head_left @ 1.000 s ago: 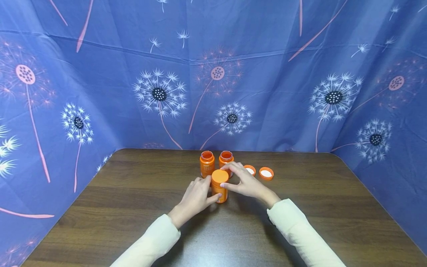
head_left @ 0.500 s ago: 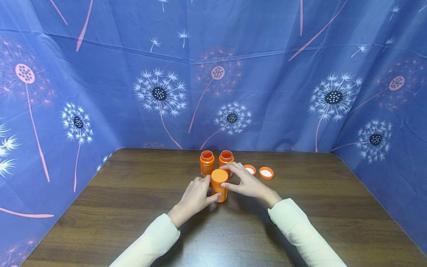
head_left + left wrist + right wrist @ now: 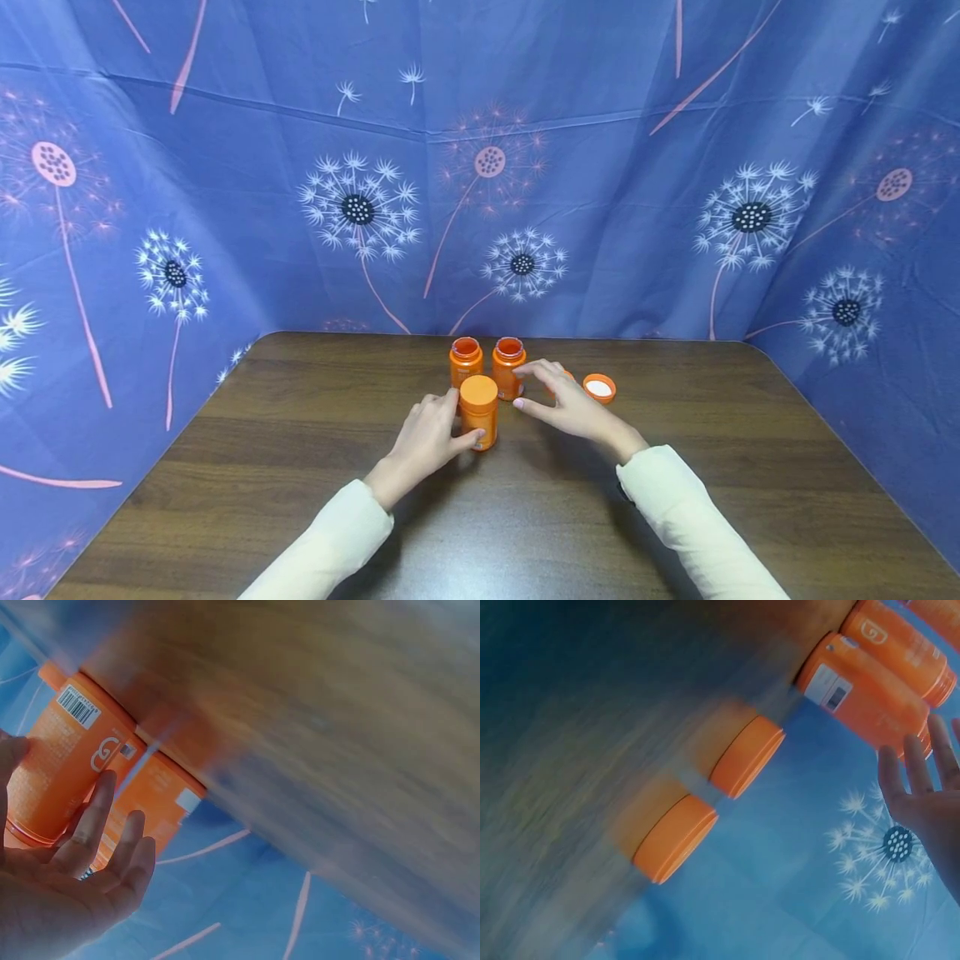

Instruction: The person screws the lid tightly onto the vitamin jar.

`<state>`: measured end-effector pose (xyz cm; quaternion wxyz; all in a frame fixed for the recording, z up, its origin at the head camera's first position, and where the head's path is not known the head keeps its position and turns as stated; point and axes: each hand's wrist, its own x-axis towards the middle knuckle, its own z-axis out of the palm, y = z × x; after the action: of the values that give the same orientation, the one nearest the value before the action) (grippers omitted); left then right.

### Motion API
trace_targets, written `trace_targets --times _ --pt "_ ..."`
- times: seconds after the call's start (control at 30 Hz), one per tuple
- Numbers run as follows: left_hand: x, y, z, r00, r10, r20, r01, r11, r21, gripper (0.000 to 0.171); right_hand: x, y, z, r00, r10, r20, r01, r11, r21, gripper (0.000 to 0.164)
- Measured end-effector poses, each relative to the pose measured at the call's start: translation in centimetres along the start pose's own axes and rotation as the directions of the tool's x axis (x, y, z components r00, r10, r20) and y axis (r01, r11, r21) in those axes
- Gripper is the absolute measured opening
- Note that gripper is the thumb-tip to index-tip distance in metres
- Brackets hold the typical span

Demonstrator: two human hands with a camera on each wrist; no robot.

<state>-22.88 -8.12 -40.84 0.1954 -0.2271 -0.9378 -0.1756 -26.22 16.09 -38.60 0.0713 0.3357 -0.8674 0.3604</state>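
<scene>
An orange bottle with its lid on [image 3: 478,408] stands at the middle of the wooden table in the head view. My left hand [image 3: 423,442] grips its left side, thumb across the front and fingers behind. In the left wrist view the barcode shows on this bottle [image 3: 67,750], and my left hand [image 3: 82,877] lies around it. My right hand [image 3: 573,410] hovers to the right, apart from the capped bottle, fingers loosely bent and holding nothing. Just behind stand two lidless orange bottles, a left one [image 3: 466,358] and a right one [image 3: 508,367]; my right fingertips overlap the right one.
Two orange lids lie white inside up on the right: one lid [image 3: 598,389] in full view, the other lid [image 3: 746,757] mostly behind my right hand in the head view. A blue dandelion-print cloth [image 3: 600,192] hangs behind the table [image 3: 262,442].
My right hand has let go of the capped bottle's lid and moved a little right. My left hand has shifted slightly left with the bottle.
</scene>
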Motion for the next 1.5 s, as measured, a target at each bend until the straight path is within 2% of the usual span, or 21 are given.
trace_targets --times 0.2,0.53,0.77,0.9,1.03,1.2,1.5 --pt "-0.3 -1.0 -0.5 0.999 -0.042 -0.016 0.042 0.999 0.025 0.049 -0.4 1.1 -0.5 0.998 0.055 -0.043 -0.056 0.998 -0.039 0.042" --pt "-0.6 -2.3 -1.2 0.991 -0.135 -0.025 0.136 0.990 0.040 0.048 -0.7 2.9 -1.2 0.993 0.078 -0.087 -0.086 0.991 -0.100 0.040" --pt "-0.6 -3.6 -1.6 0.981 -0.186 -0.052 0.189 0.979 0.075 0.048 -1.1 4.0 -1.5 0.989 0.120 -0.085 -0.130 0.985 -0.116 0.041" --pt "-0.5 -4.3 -1.9 0.976 -0.208 -0.070 0.214 0.972 0.095 0.049 -1.1 4.5 -1.7 0.988 0.111 -0.107 -0.126 0.980 -0.153 0.039" --pt "-0.4 -5.1 -2.1 0.964 -0.258 -0.065 0.264 0.959 0.106 0.051 -1.0 5.1 -1.9 0.987 0.109 -0.116 -0.129 0.975 -0.183 0.038" --pt "-0.1 -6.1 -2.2 0.952 -0.301 -0.060 0.307 0.944 0.125 0.054 -1.0 5.9 -1.8 0.986 0.133 -0.105 -0.155 0.958 -0.242 0.039" --pt "0.5 -7.1 -2.4 0.940 -0.336 -0.062 0.341 0.934 0.106 0.051 -0.8 6.5 -1.6 0.984 0.157 -0.086 -0.178 0.913 -0.368 0.043"
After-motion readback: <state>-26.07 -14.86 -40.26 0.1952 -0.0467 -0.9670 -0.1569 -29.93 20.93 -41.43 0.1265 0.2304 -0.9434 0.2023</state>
